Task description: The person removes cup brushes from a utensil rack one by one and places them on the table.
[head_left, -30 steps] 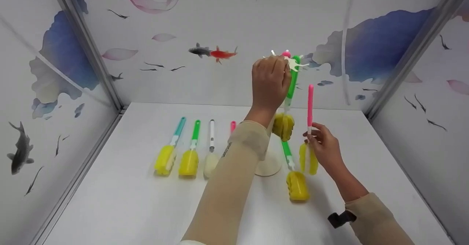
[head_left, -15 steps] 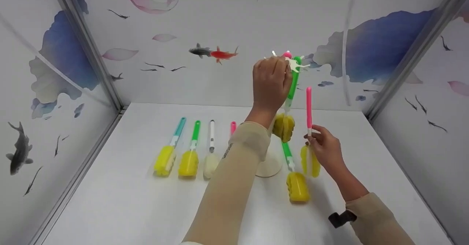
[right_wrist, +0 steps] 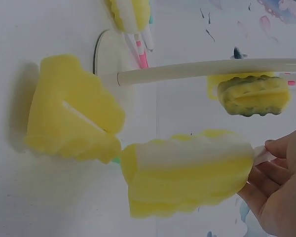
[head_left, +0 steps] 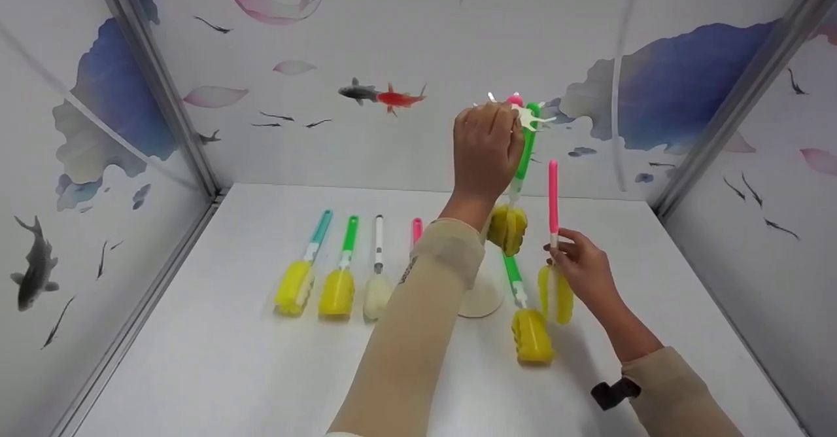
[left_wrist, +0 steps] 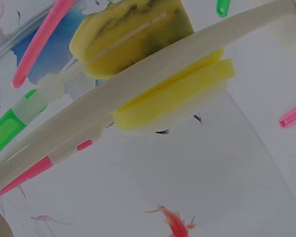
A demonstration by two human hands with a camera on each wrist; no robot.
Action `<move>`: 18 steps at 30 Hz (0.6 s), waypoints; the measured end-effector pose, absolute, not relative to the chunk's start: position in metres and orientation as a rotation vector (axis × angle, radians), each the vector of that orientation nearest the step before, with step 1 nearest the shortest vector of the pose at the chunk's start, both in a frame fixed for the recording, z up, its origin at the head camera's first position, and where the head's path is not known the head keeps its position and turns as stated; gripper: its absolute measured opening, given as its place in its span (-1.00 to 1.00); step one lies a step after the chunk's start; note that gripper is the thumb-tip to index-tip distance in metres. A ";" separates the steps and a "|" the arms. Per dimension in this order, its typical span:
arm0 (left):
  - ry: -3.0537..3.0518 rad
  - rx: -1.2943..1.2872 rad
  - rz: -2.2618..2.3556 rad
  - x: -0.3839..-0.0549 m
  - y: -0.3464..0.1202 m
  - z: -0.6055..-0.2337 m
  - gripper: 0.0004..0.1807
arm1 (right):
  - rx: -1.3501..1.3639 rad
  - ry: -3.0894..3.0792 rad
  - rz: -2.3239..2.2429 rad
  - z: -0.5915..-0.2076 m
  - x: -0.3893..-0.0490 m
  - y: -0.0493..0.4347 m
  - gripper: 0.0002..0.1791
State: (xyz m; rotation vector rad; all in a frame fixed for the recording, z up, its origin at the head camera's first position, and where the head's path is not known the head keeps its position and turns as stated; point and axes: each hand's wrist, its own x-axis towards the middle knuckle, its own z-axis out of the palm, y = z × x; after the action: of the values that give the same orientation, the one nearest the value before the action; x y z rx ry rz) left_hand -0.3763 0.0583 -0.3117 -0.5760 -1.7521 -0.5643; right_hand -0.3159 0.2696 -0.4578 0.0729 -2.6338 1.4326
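In the head view my left hand (head_left: 485,146) has its fingers curled at the hooked top of a white stand (head_left: 533,120), whose round base (head_left: 482,296) is partly behind my sleeve. From the hooks hangs a green-handled sponge brush (head_left: 525,156), its yellow head darkly stained. A pink-handled sponge brush (left_wrist: 34,170) hangs beside the pole (left_wrist: 138,69) in the left wrist view. My right hand (head_left: 585,267) pinches the white neck of another pink-handled sponge brush (head_left: 554,195), handle upward. Its yellow and white sponge head (right_wrist: 187,177) fills the lower middle of the right wrist view.
On the white table (head_left: 216,371), left of my forearm, lie a teal-handled brush (head_left: 294,286), a green-handled brush (head_left: 337,290), a white brush (head_left: 378,241) and a pink handle (head_left: 417,229). Another green-handled brush (head_left: 533,335) lies right of the base. Patterned panels (head_left: 294,142) enclose the table.
My right hand has come down slightly with the pink-handled brush, still held upright. My left hand stays at the top of the stand.
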 end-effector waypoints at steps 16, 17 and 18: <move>-1.743 -0.572 -0.560 -0.377 0.059 -0.313 -0.83 | -0.118 -2.693 1.465 -0.462 -0.317 0.273 -0.46; -1.744 -0.569 -0.556 -0.377 0.059 -0.313 -0.83 | -0.120 -2.691 1.458 -0.461 -0.317 0.274 -0.46; -1.744 -0.568 -0.552 -0.378 0.059 -0.313 -0.83 | -0.120 -2.687 1.451 -0.459 -0.318 0.275 -0.46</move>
State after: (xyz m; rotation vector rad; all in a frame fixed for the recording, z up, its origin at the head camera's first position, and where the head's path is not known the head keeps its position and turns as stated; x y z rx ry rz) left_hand -0.3778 0.0587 -0.3125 -0.5676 -1.7436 -0.5523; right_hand -0.3176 0.2753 -0.4592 -0.1199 -2.6869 1.4507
